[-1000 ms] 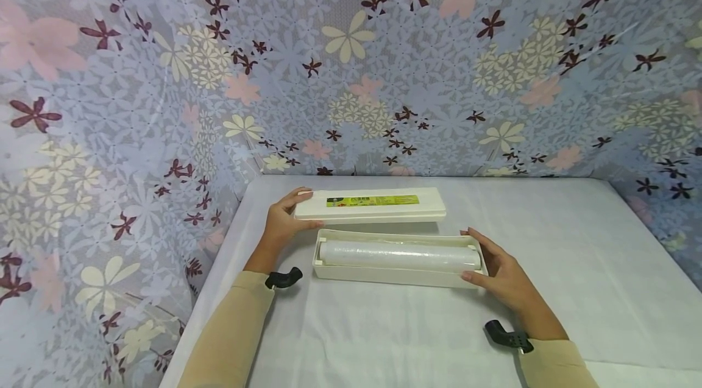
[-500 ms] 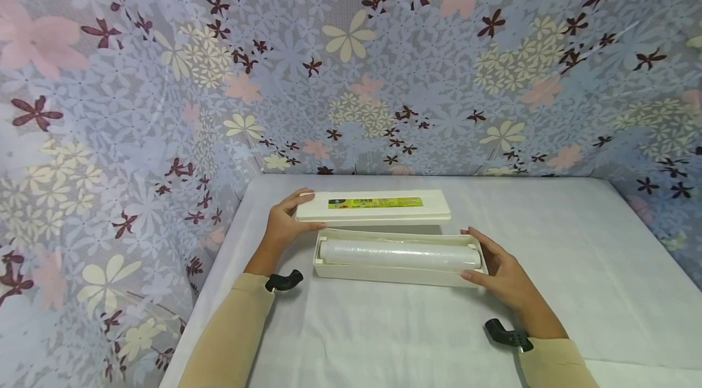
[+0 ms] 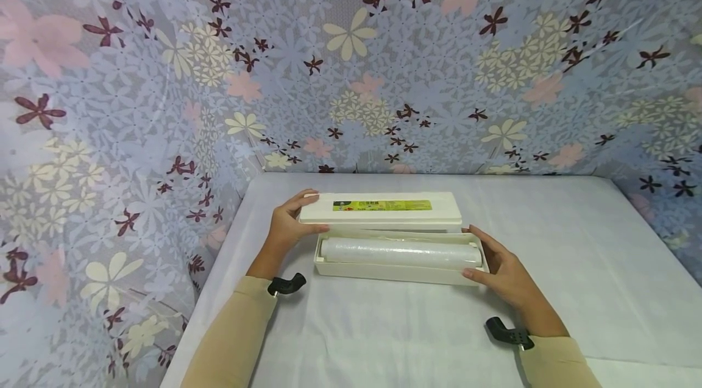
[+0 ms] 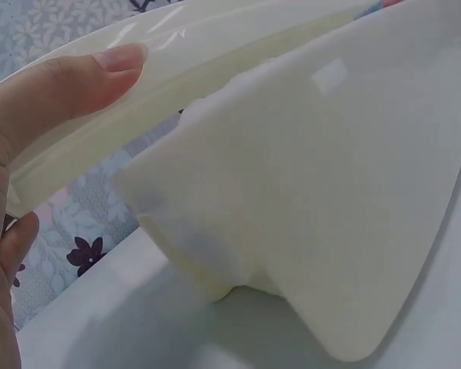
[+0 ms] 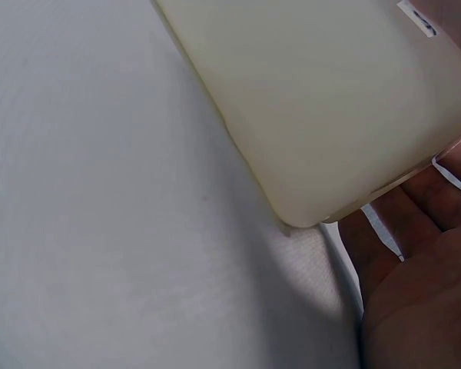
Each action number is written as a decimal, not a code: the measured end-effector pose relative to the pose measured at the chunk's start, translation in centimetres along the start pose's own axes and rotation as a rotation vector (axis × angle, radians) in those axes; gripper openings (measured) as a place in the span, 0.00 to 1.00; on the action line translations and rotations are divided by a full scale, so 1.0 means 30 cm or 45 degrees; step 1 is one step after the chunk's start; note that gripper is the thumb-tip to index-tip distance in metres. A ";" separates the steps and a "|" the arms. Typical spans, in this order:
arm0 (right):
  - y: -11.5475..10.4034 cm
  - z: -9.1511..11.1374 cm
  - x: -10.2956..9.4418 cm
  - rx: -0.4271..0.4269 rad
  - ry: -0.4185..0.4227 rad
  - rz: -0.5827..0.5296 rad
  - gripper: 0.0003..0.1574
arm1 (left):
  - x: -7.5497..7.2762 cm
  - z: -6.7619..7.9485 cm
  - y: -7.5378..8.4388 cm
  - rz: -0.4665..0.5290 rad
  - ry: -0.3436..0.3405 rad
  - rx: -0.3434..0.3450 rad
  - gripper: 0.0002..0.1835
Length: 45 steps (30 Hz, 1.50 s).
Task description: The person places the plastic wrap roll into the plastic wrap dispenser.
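A long cream plastic box (image 3: 395, 273) stands on the white cloth, its top uncovered. Inside lies a roll of cling film (image 3: 400, 251). My right hand (image 3: 503, 272) grips the box's right end, thumb on the near wall and fingers at the far side. Just behind and above the box, my left hand (image 3: 290, 223) holds the matching lid (image 3: 378, 217) by its left end, thumb along the near edge. A yellow-green label (image 3: 384, 205) runs along the lid's top. In the left wrist view the lid (image 4: 215, 54) is raised, with a gap between it and the box (image 4: 315, 184).
White cloth (image 3: 384, 339) covers the table under the box. A flowered fabric wall (image 3: 351, 71) rises behind the table and along the left. Black wrist mounts (image 3: 287, 284) sit at both sleeve cuffs.
The lid in my left hand has shifted to the right and slightly nearer, now overlapping the box's far rim in the head view. My right hand stays at the box's end.
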State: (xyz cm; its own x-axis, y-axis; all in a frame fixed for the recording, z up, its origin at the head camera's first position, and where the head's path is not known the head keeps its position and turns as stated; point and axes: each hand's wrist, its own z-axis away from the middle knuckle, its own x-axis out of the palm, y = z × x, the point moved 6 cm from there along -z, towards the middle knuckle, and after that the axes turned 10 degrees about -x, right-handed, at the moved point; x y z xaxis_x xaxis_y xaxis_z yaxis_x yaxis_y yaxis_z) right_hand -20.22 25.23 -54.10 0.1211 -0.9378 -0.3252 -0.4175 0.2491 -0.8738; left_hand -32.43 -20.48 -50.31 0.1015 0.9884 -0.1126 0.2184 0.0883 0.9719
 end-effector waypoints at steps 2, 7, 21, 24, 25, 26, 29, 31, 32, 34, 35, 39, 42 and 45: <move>-0.001 0.001 0.000 -0.002 0.004 -0.004 0.63 | 0.005 0.005 0.004 -0.003 0.004 -0.005 0.41; -0.005 0.001 0.000 -0.004 0.005 -0.009 0.62 | 0.017 0.020 0.010 0.001 0.001 -0.012 0.41; -0.006 0.003 0.001 0.036 -0.004 0.024 0.64 | 0.030 0.054 0.011 -0.031 0.002 -0.010 0.41; -0.005 0.002 0.000 0.000 0.002 0.002 0.63 | 0.033 0.061 0.013 -0.019 -0.006 0.003 0.41; -0.004 0.002 -0.001 -0.014 0.005 -0.004 0.63 | 0.034 0.064 0.015 -0.015 -0.009 0.008 0.41; -0.004 0.001 -0.001 -0.024 0.006 -0.009 0.63 | 0.035 0.067 0.017 -0.012 -0.011 0.012 0.41; -0.003 0.002 -0.001 -0.042 0.011 -0.009 0.63 | 0.040 0.077 0.022 -0.016 -0.016 0.026 0.40; -0.003 0.003 0.000 -0.043 0.013 -0.008 0.63 | 0.044 0.085 0.023 -0.019 -0.023 0.031 0.40; -0.003 0.003 0.001 -0.043 0.013 -0.006 0.63 | 0.044 0.089 0.022 -0.020 -0.024 0.033 0.40; -0.005 0.004 0.001 -0.041 0.013 -0.001 0.63 | 0.044 0.097 0.022 -0.021 -0.029 0.042 0.40; -0.006 0.004 0.002 -0.041 0.014 -0.001 0.63 | 0.044 0.100 0.021 -0.020 -0.032 0.045 0.40; -0.006 0.002 0.002 -0.048 0.015 -0.002 0.63 | 0.041 0.114 0.017 -0.006 -0.034 0.065 0.41; -0.004 0.001 0.002 -0.063 0.014 -0.009 0.63 | 0.043 0.125 0.017 0.023 -0.045 0.071 0.41; -0.003 0.002 0.003 -0.067 0.014 -0.018 0.63 | 0.049 0.136 0.016 0.049 -0.068 0.068 0.41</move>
State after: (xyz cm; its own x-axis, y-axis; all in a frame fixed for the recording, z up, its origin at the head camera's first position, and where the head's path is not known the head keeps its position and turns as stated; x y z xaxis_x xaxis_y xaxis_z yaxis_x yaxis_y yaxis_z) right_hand -20.12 25.14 -54.06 0.1176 -0.9438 -0.3090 -0.4627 0.2232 -0.8580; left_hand -28.20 -19.47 -50.84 0.1623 0.9828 -0.0876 0.2648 0.0421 0.9634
